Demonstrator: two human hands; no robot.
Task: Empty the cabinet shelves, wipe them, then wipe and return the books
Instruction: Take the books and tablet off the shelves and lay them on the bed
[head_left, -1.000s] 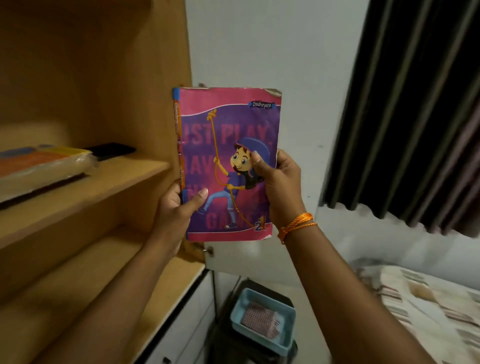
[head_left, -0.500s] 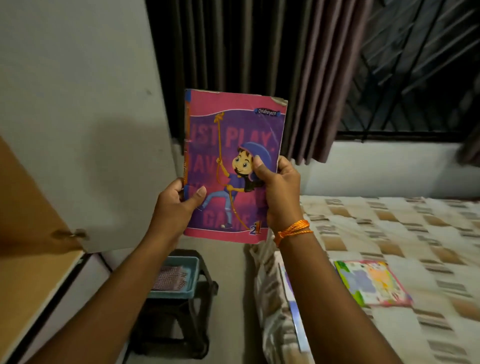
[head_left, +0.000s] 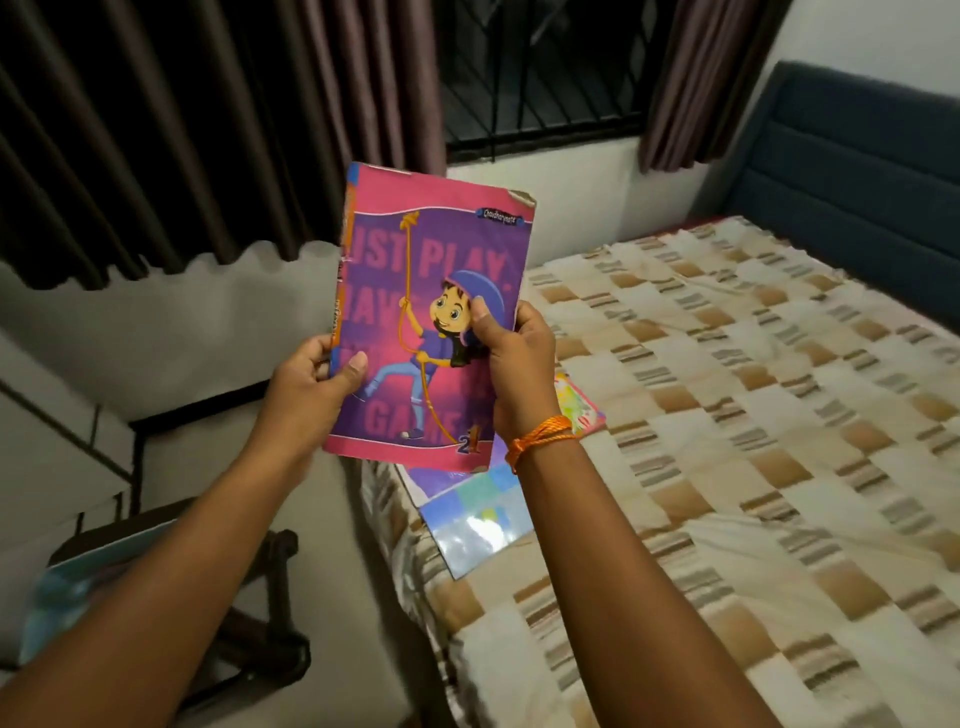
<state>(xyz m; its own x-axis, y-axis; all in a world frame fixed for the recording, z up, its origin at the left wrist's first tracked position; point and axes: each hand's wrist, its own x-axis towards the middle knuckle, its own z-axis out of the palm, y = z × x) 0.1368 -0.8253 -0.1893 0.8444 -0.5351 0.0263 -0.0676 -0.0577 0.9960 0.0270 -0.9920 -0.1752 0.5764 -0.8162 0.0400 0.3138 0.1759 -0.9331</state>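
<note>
You are holding a pink and purple book (head_left: 431, 312) upright in the middle of the frame, its front cover facing you, with a cartoon child climbing an orange rope on it. Your left hand (head_left: 311, 374) is gripping the spine edge low on the left side, the thumb (head_left: 353, 366) pressing flat on the cover and the fingers curling round behind. Your right hand (head_left: 517, 364) is gripping the opposite edge at about the middle of its height, its thumb (head_left: 480, 325) lying over the cartoon figure and the other fingers wrapping the edge to the back. An orange thread band (head_left: 540, 436) is sitting on your right wrist. The book's top right corner is looking worn and curled.

Below the held book, at the lower centre of the frame, two more books are lying flat on the bed (head_left: 753, 415): a blue and white one (head_left: 478, 519) at the mattress edge, and a colourful one with a pink border (head_left: 576, 410) showing just right of your right wrist. The bed, covered in a brown and cream checked sheet, is filling the right half of the frame, with a dark blue headboard (head_left: 857, 171) at the upper right. Dark curtains (head_left: 182, 130) are hanging across the upper left, and a barred window (head_left: 540, 67) is showing at the top centre. A dark stool (head_left: 265, 623) is standing at the lower left, partly hidden by your left forearm.
</note>
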